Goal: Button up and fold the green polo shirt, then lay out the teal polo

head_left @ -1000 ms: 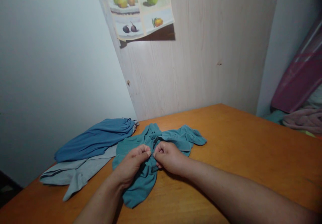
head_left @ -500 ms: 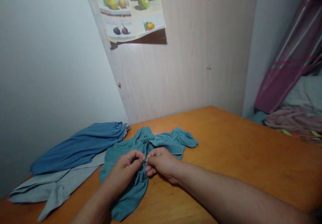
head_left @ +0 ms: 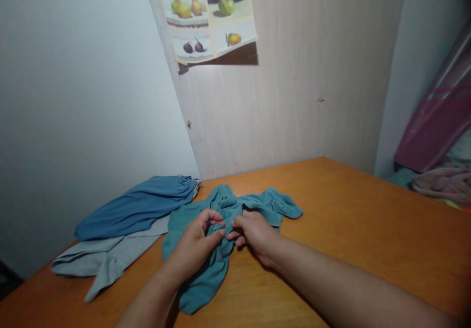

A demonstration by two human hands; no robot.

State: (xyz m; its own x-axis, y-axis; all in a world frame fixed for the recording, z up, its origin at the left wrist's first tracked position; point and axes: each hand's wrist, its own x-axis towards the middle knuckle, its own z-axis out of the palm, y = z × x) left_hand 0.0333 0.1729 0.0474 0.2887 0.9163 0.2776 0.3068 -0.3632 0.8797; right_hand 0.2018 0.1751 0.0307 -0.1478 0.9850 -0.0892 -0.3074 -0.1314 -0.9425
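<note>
A crumpled teal garment (head_left: 206, 274) lies on the orange wooden table (head_left: 353, 234) in front of me. My left hand (head_left: 196, 242) and my right hand (head_left: 253, 232) meet over its middle, fingers curled and pinching a bunched fold of the teal cloth between them. Both forearms reach in from the bottom edge. Part of the garment spreads right toward a loose sleeve-like end (head_left: 283, 205).
A blue garment (head_left: 136, 207) lies on a grey one (head_left: 99, 259) at the table's left side. A wood-grain panel with a fruit poster (head_left: 209, 21) stands behind. Pink fabric and bedding (head_left: 441, 180) sit off the table's right.
My hands stayed together on the teal cloth, with the fingers shifting their pinch slightly. The head camera swung right and then back.
</note>
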